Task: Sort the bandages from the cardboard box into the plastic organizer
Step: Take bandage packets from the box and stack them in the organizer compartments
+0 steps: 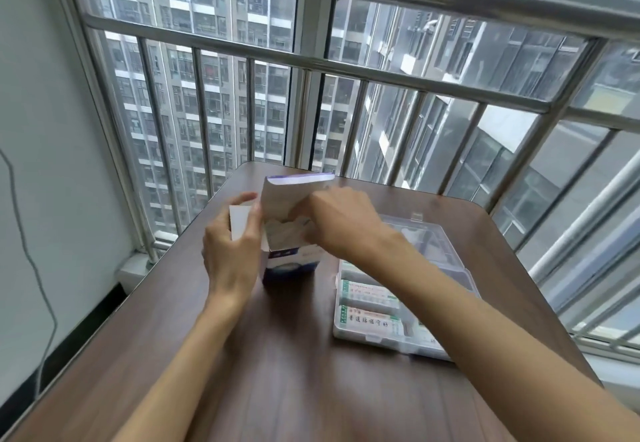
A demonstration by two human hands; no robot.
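Observation:
A blue and white cardboard box (290,263) stands upright on the brown table (277,372), its lid flap raised. White bandages (284,233) show inside its open top. My left hand (231,251) grips the box's left side and its white side flap. My right hand (341,221) reaches into the box opening from the right; its fingertips are hidden among the bandages. The clear plastic organizer (398,289) lies open to the right of the box, with labelled packets in its near compartments. My right forearm crosses over it.
A metal window railing (311,63) runs along the table's far and right sides. A white wall with a thin dark cable (34,268) is on the left. The table's near half holds only my forearms.

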